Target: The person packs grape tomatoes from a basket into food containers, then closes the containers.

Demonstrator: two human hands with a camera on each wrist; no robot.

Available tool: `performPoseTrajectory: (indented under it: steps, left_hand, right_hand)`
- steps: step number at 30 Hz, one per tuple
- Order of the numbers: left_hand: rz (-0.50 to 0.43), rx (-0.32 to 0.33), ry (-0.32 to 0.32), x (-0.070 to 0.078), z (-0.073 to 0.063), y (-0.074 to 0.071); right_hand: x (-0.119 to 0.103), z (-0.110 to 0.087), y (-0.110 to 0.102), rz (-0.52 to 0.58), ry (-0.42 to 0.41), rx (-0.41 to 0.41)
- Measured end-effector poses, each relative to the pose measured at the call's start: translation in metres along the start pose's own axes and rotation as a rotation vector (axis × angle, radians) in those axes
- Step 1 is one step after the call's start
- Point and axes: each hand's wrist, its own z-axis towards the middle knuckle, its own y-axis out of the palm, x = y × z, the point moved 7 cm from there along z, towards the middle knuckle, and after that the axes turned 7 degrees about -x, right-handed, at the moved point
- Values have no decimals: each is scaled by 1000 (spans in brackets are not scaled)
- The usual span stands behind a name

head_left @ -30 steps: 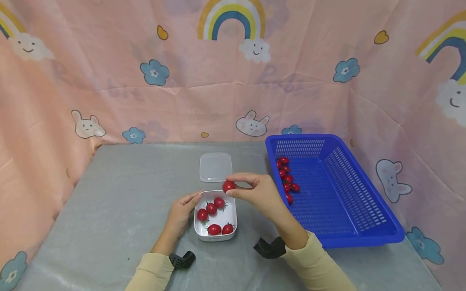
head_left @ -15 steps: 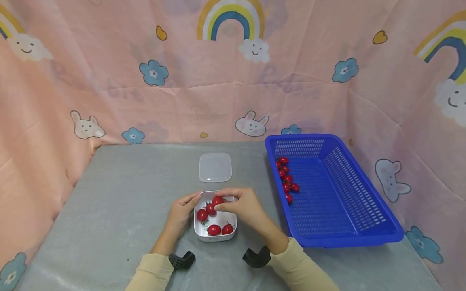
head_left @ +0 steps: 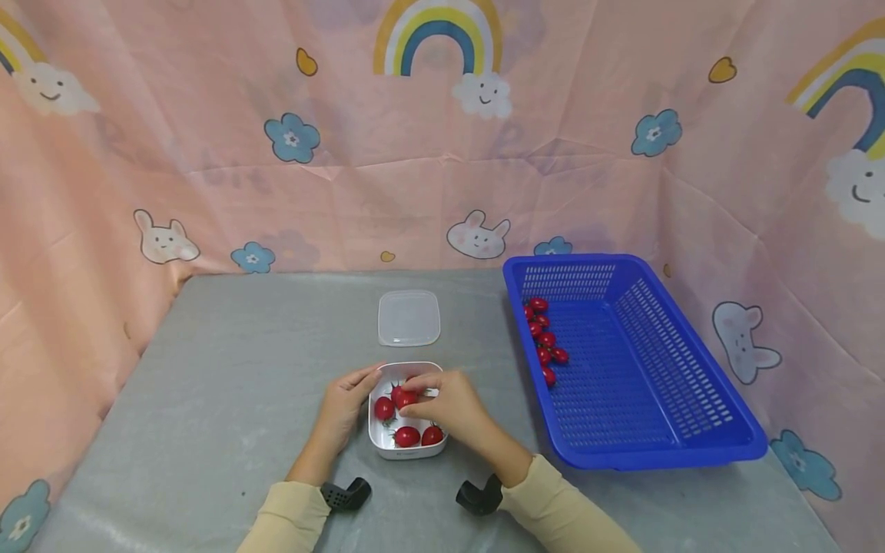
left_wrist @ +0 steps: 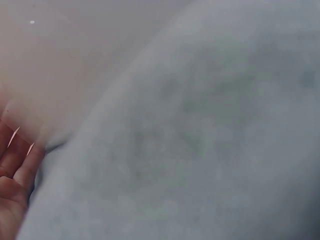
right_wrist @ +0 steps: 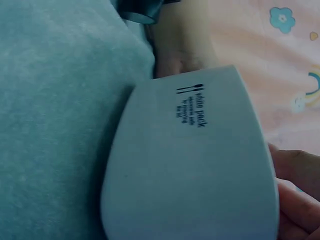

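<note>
In the head view a small white square box [head_left: 409,454] stands on the grey table. My left hand [head_left: 342,403] rests against its left side, fingers fairly straight and fingertips at the far left corner of the rim. My right hand [head_left: 449,403] reaches over the right rim and pinches a cherry tomato [head_left: 405,399] between thumb and fingers, low inside the box. Other cherry tomatoes [head_left: 406,437] lie in the box, some partly covered by the right fingers. The box's printed wall [right_wrist: 190,160] fills the middle of the right wrist view. The left wrist view is mostly blurred.
A blue slotted basket [head_left: 643,453] stands at the right, with several more cherry tomatoes [head_left: 546,339] along its left wall. The translucent square lid [head_left: 409,318] lies flat behind the box. A patterned pink cloth [head_left: 415,192] hangs around the table's back and sides.
My right hand has come left and down into the box with its tomato, then slightly nearer to me in the last half second. The left hand and box have stayed in place.
</note>
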Motion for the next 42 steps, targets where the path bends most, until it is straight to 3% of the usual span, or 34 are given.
performPoseTrajectory:
  steps: [13, 22, 30, 37, 42]
  left_hand:
    - [21, -2, 17, 0, 2, -1]
    - [-16, -11, 7, -1, 3, 0]
    - [-22, -2, -3, -3, 3, 0]
    - [-7, -11, -1, -2, 1, 0]
    - [-14, -6, -2, -1, 1, 0]
  right_hand:
    - [-2, 1, 9, -125, 20, -68]
    - [-2, 1, 12, -144, 15, -83]
    - [-5, 1, 7, -75, 35, -77]
    - [-35, -9, -15, -4, -31, -48]
    - [-58, -19, -35, 135, -26, -98]
